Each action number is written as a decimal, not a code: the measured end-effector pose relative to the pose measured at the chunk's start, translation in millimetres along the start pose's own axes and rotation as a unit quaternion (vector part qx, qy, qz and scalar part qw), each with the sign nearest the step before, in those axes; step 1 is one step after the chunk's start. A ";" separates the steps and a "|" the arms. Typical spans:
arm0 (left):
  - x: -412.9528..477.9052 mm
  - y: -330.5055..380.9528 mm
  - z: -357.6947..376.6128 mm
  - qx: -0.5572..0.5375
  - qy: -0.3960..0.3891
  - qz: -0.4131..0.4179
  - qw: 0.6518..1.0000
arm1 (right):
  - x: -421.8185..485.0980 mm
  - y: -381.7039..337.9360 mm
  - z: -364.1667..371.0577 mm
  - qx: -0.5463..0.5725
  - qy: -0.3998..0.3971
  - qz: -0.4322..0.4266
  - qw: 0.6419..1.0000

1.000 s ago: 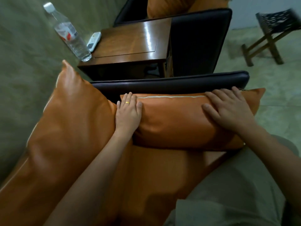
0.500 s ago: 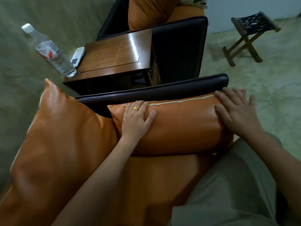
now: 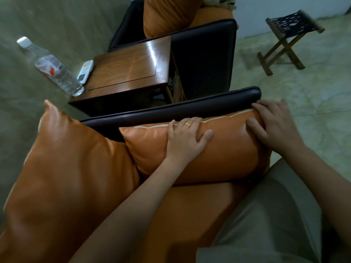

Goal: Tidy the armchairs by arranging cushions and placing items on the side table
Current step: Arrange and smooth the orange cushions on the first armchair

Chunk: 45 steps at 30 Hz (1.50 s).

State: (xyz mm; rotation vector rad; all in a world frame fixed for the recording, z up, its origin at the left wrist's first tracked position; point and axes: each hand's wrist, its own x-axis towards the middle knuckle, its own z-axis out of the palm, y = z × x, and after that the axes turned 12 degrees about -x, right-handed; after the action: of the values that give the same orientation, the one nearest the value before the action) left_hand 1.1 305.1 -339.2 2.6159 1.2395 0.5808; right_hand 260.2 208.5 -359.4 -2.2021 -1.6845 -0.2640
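Fingers (image 3: 191,126) of the left hand (image 3: 185,140) spread flat, palm down, pressed on the top face of the small orange cushion (image 3: 224,149), gripping nothing; thumb splayed toward the right. Gold ring (image 3: 187,124) on one finger. Right hand (image 3: 273,124) likewise flat and unclenched, fingers laid over the cushion's right end, thumb pressing into the leather, fingertips reaching the dark armrest (image 3: 171,111). Lay with its long axis running left to right along the armrest, pale piped seam (image 3: 218,118) on the upper edge against that armrest, lower edge resting on the orange seat (image 3: 190,205). Left end tucked against a larger orange cushion (image 3: 66,168), propped upright at the chair's back with one corner pointing up. Beyond the armrest stood a wooden worktop (image 3: 129,73), carrying a clear water bottle (image 3: 53,69) at its left corner and a white remote (image 3: 85,70) just beside it. Past the worktop, a second dark armchair (image 3: 205,57) with another orange cushion (image 3: 167,14). On the floor (image 3: 284,88) to the right, well apart, a folding stool (image 3: 286,38).
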 end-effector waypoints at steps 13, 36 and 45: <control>2.3 -4.6 5.4 -0.020 0.010 0.017 1.000 | -14.4 -37.0 26.3 0.318 0.120 0.254 0.906; -34.2 -79.2 -32.2 -0.036 0.008 -0.020 0.999 | -18.1 -114.6 28.7 0.318 0.053 0.222 0.920; -22.0 -45.7 -21.8 0.002 -0.002 -0.038 0.999 | -30.2 -89.0 10.3 0.221 -0.033 0.157 0.962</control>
State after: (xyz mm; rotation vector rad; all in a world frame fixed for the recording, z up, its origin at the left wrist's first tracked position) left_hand -52.8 317.0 -340.4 2.5576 1.3343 0.5611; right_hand 165.9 205.7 -365.0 -2.0998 -1.2431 0.2494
